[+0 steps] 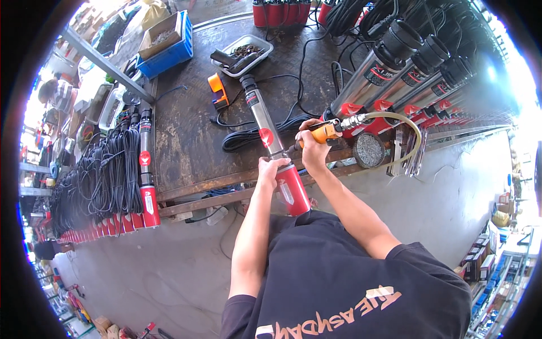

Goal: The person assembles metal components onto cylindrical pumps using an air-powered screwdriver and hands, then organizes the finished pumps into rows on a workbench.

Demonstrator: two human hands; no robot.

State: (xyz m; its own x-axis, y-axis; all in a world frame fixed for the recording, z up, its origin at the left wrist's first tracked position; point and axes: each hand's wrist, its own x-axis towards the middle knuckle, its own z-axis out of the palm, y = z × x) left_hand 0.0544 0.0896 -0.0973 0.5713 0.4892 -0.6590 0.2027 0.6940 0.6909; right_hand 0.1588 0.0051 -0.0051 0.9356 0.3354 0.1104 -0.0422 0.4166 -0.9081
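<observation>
Pump [263,121], silver and red, across the near edge of the bench [186,135]: top dark, scuffed. Grey floor [180,265] below. Left hand [272,169], fingers round the pump; right hand [312,148] clenched on an orange tool [326,133], its tip indistinct. Red cylinders [282,15] at the bench's far side, cut off above; pump row [368,80] at its right, partly blurred.

Biggest writing here is the tan block lettering [361,308] running across the dark T-shirt [367,271]. The steel-and-red pump [259,116] has a red round emblem [266,137] with a white mark, plus a white label [287,192] on its red end, print too tiny for me. Fat pumps on the right [361,85] wear black labels [378,73] with white-and-red lettering.
</observation>
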